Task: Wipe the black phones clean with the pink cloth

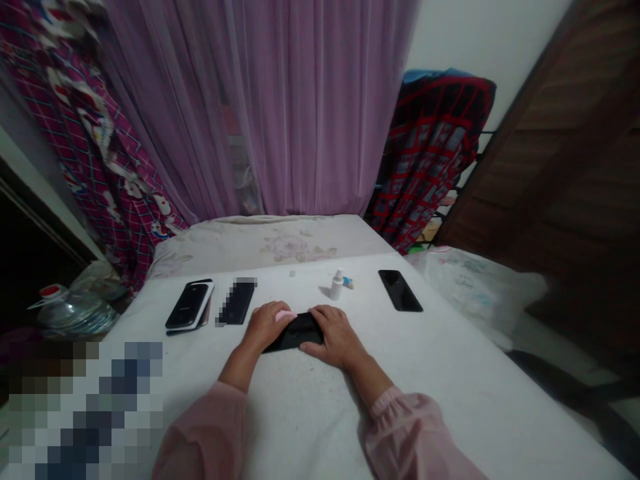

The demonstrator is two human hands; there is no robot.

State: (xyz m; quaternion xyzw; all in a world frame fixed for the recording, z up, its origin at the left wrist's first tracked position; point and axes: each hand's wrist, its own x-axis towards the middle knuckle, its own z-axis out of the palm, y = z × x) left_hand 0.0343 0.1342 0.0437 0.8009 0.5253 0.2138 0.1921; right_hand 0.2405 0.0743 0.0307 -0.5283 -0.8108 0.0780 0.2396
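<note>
1. In the head view, the left hand (267, 325) and the right hand (336, 337) are both on a black phone (295, 333), which lies flat on a white-covered bed (440, 393), near the person's body.
2. The left hand is curled, and its fingers seem to grasp a small pink object (285, 315) against the top of the phone. What this object is, the view does not show clearly.
3. The right hand is not released: it lies over the phone's right end and its fingers press down and hold it. Much of the phone is hidden under the hands.
4. Beyond the hands, on the bed, are a black phone with a white case (190, 305), a dark phone (237, 303), a small white bottle (337, 285) and a black smartphone (400, 291).
5. Pink sleeves (415, 437) cover both forearms, and a pale pillow (270, 241) lies under a purple curtain (260, 100).
</note>
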